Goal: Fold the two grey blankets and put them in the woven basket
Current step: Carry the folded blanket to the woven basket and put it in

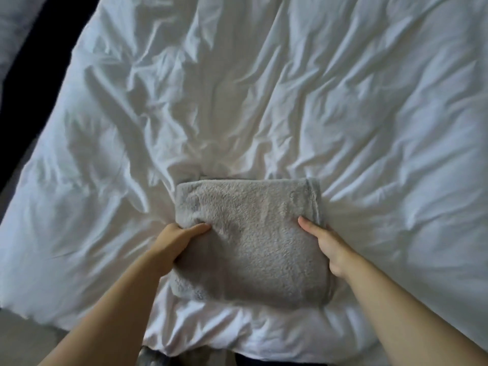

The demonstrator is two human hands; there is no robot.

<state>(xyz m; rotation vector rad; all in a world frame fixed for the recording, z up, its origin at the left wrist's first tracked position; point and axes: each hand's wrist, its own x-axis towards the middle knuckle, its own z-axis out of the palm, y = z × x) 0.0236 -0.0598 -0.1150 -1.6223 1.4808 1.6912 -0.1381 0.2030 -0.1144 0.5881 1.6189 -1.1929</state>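
fingers: left hand (174,241) and right hand (326,244) clasp folded grey blanket (250,241) | surroundings: rumpled white duvet (264,88) beneath

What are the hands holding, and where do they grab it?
Both hold the folded grey blanket: left hand at its left edge, right hand at its right edge, thumbs on top.

Soft, dim daylight is falling evenly on the duvet (290,101); creases are casting gentle grey shadows; the left corners are going dark; edges are bending and blurring slightly; no glare is showing.
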